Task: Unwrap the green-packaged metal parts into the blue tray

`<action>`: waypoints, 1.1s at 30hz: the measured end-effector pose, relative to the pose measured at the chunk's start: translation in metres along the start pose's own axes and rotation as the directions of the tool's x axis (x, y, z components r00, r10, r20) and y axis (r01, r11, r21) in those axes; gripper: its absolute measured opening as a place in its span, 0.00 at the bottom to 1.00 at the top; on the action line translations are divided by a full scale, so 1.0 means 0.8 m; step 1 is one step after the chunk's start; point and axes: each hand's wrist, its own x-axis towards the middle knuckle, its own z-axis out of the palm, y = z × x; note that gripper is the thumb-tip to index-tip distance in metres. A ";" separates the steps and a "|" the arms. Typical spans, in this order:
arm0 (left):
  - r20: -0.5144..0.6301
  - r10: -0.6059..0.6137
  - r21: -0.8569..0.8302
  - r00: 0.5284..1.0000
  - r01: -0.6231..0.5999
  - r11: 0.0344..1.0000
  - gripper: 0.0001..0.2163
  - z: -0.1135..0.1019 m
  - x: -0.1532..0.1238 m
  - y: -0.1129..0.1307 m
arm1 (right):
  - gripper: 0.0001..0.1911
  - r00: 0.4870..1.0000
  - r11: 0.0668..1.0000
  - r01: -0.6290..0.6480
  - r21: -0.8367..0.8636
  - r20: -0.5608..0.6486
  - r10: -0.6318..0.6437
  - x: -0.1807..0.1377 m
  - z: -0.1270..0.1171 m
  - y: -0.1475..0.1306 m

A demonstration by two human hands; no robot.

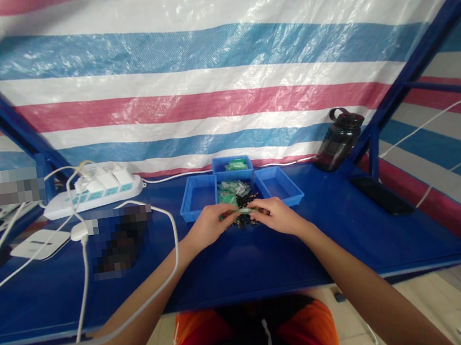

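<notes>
Packet (242,211) looks slim, pale green, pinched at both ends.

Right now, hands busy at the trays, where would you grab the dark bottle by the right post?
I'd take the dark bottle around its wide body, below the cap, coming from the front left, the side toward the right hand, which pinches a small green piece. The blue frame post stands close on its right, and the cap loop looks small to hook.
</notes>
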 end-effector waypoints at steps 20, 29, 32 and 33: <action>0.535 -0.158 -0.193 0.830 0.302 0.933 0.19 0.001 -0.006 0.009 | 0.19 0.870 0.901 -0.415 0.123 0.342 0.354 -0.003 0.013 0.007; 0.449 -0.073 -0.291 0.890 0.223 0.930 0.16 0.006 -0.008 0.018 | 0.15 0.877 0.929 -0.294 0.224 0.449 0.169 -0.006 0.000 -0.010; 0.430 -0.014 -0.302 0.903 0.159 0.940 0.15 0.007 -0.007 0.022 | 0.16 0.878 0.941 -0.218 0.260 0.473 0.073 -0.006 -0.002 -0.012; 0.416 -0.007 -0.302 0.909 0.145 0.942 0.15 0.008 -0.007 0.022 | 0.16 0.878 0.944 -0.212 0.253 0.473 0.070 -0.005 -0.001 -0.011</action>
